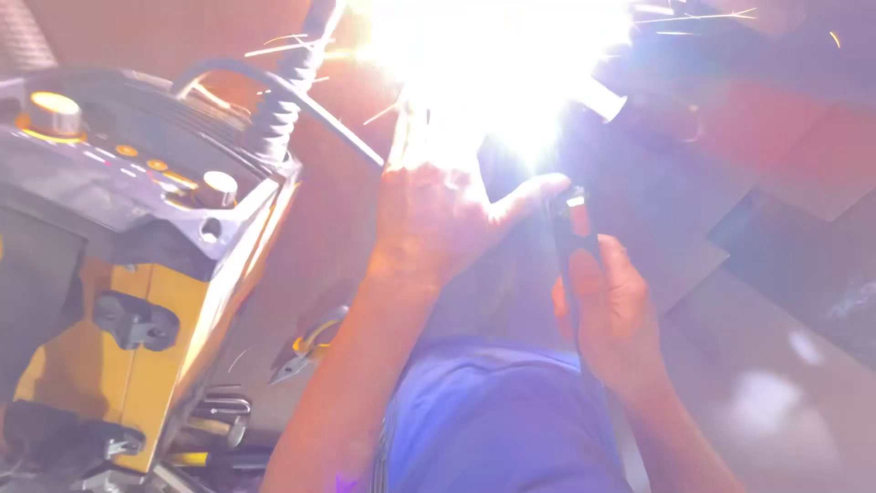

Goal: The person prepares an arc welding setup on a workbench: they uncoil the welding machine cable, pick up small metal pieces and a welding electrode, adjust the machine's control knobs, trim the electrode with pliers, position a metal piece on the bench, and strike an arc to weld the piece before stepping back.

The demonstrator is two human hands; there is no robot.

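Right hand wrapped tight round a dark electrode holder with an orange-red patch near the top; grip clamped on the handle, thumb along it. The holder points up toward 12 o'clock into a white arc flare that blows out the upper middle of the frame. Sparks fly off at 10 and 2 o'clock.

Left hand raised at 11 o'clock from the right hand, fingers up into the glare, thumb spread toward the holder head. Whether it holds or only steadies something, cannot tell; the fingertips are lost in the light.

Progress, judged: the arc is lit, so welding looks under way. The seam and rod tip are washed out, so how much is done or left cannot be read.

A grey metal tube end shows at 1 o'clock from the flare.

Outward: yellow and grey welding machine at 9 o'clock, knobs on top, black ribbed cable rising from it. Pliers with yellow grips lie at 8 o'clock by its base. Blue trousers at 6 o'clock. Reddish-brown floor at 3 to 5 o'clock.
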